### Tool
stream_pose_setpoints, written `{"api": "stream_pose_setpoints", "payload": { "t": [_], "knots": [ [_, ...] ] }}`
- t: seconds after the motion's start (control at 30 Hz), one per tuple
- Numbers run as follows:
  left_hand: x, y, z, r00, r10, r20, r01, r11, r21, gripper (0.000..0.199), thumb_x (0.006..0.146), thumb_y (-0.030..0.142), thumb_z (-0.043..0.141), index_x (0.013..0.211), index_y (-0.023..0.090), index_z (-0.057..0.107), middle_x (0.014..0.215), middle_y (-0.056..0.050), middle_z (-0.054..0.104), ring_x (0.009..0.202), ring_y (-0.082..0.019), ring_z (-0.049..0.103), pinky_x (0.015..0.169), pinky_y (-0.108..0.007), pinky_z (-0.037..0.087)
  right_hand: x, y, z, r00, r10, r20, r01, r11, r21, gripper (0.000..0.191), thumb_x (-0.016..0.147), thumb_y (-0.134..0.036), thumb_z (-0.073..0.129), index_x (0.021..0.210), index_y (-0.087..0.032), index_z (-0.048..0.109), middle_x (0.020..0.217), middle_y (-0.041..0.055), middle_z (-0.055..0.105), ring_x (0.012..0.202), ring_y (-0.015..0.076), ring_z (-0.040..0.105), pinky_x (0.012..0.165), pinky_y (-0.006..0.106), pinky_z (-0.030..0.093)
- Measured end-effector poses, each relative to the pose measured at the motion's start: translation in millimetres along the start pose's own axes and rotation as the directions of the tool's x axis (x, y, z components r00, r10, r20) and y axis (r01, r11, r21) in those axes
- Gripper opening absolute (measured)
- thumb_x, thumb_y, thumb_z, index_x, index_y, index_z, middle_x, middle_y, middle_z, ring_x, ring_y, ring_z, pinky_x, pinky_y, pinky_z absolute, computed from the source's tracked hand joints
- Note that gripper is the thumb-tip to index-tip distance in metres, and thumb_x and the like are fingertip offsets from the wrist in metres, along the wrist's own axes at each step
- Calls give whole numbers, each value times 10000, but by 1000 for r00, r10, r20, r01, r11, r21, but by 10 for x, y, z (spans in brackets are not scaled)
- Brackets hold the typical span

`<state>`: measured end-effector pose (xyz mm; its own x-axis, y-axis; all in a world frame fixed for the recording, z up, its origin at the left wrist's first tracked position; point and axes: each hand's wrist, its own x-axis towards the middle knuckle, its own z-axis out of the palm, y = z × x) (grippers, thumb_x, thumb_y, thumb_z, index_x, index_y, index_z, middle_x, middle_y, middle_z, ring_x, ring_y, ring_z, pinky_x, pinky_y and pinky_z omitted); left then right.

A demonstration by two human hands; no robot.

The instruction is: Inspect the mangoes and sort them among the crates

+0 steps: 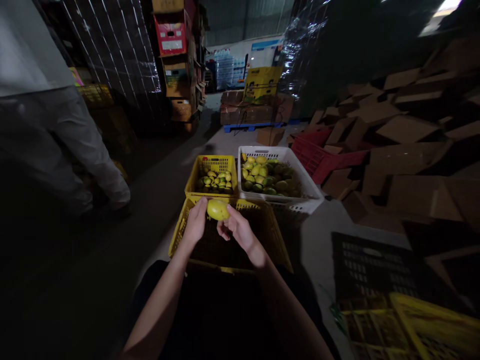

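A yellow-green fruit is held between my two hands above a large yellow crate, whose inside is dark. My left hand grips the fruit's left end. On its right end rest the fingertips of my right hand, the lower fingers curled beneath. Behind the near crate stands a smaller yellow crate with several yellow-green fruits. To its right, a white crate holds many yellow and green fruits.
A person in light trousers stands at the left. Cardboard pieces and a red crate fill the right side. Yellow crates lie at the lower right. Boxes stand on a blue pallet farther back.
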<state>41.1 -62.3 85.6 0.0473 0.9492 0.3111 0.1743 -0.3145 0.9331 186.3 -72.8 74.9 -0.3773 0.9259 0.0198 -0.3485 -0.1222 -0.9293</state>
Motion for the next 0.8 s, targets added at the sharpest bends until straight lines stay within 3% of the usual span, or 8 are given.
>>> {"api": "stream_pose_setpoints", "payload": {
  "t": [0.17,0.37,0.57,0.8],
  "knots": [
    [0,42,12,994,-26,104,31,999,-41,359,888,506,576,1024,181,643,984,-53,702,959,-212,627,887,-295,479,47,56,-17,994,-5,-109,-8,994,-114,714,790,-853,413,654,-171,572,442,27,563,331,105,454,361,232,282],
    [17,66,33,987,-141,75,153,969,-193,382,808,550,639,901,179,639,890,-42,656,887,-211,599,791,-295,496,72,94,-39,999,36,17,-32,981,-189,810,789,-895,189,610,-187,540,451,35,537,364,112,455,374,230,294],
    [6,40,26,977,-185,110,208,939,-273,378,794,531,637,945,184,650,957,-56,668,846,-196,585,646,-256,473,38,90,-10,997,-70,31,74,985,-153,734,790,-863,287,634,-194,543,463,5,522,376,111,447,397,236,293],
    [-13,13,26,969,-174,173,220,928,-302,317,824,439,598,1031,198,598,1029,-46,657,882,-181,604,681,-242,494,27,60,27,975,-191,-117,183,980,-73,533,786,-729,509,756,-199,550,474,-19,543,353,114,445,372,242,285]
  ]
}}
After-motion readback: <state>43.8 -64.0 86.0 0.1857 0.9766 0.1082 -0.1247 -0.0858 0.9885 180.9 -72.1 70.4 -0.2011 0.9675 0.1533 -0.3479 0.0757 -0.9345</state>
